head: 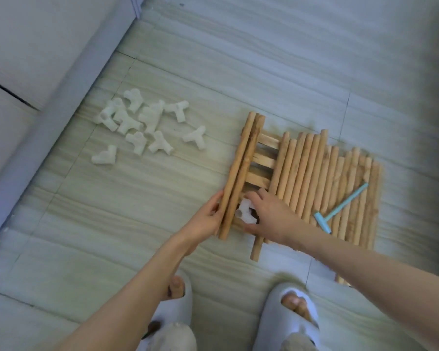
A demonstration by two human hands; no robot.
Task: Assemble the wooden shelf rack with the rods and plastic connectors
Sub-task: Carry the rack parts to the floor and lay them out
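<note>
Dozens of parts lie sorted on the tiled floor [238, 59] as we crouch to start the rack: loose white plastic connectors [142, 122] heaped at left, within reach but clear of the work. Our left hand [208, 219] curls its fingers [214, 198] round two long rods [241, 173], seemingly steadying their near ends for a fitting. Just beside them, our right hand [269, 216] pinches one connector [246, 211] between thumb and fingertips, close to those rod ends. Further right, the remaining rods [322, 178] lie side by side under a small blue mallet [340, 206].

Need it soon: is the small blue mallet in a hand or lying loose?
Lying loose: small blue mallet rests on the wooden rods, untouched.
</note>
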